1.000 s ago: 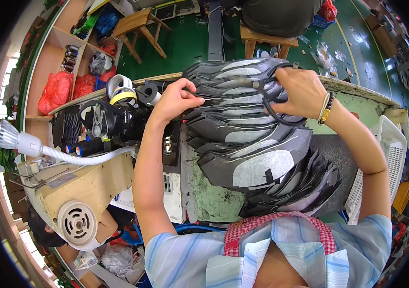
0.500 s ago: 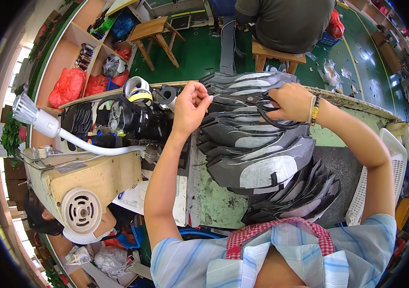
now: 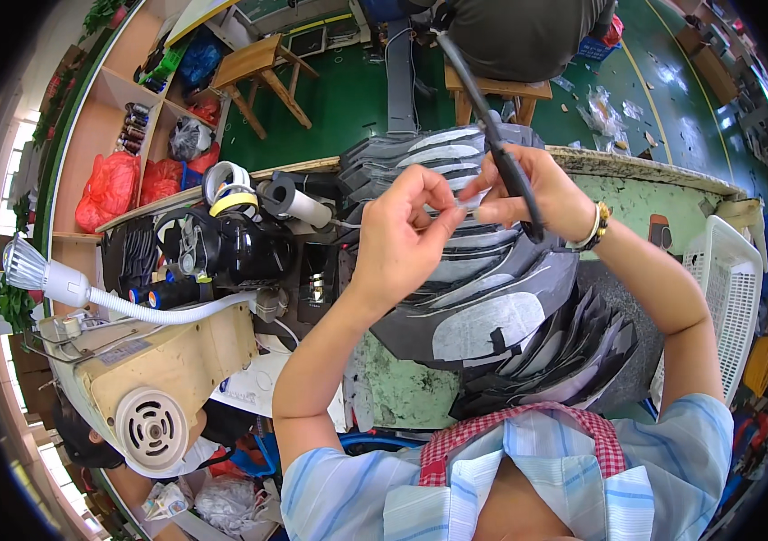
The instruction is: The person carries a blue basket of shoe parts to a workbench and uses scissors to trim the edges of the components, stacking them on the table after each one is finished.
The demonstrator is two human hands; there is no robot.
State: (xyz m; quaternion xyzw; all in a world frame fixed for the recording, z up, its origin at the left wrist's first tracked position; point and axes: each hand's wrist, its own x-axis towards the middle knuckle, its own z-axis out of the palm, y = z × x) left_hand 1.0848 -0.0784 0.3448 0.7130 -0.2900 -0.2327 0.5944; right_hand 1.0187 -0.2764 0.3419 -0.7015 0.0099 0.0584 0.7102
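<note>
The right hand [image 3: 537, 185] gripped black scissors [image 3: 496, 133] above overlapping grey-black cut panels [image 3: 528, 284] on the green surface [image 3: 411, 388]; beside it, the left hand [image 3: 404, 230] was pinched closed, its contents indistinct.

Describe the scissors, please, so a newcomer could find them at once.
On the green worktable, find the big stack of overlapping dark pieces. Over it, the person's right hand holds the scissors. Seen edge-on, they make one long, narrow black bar, unlike the broad pieces beneath.
</note>
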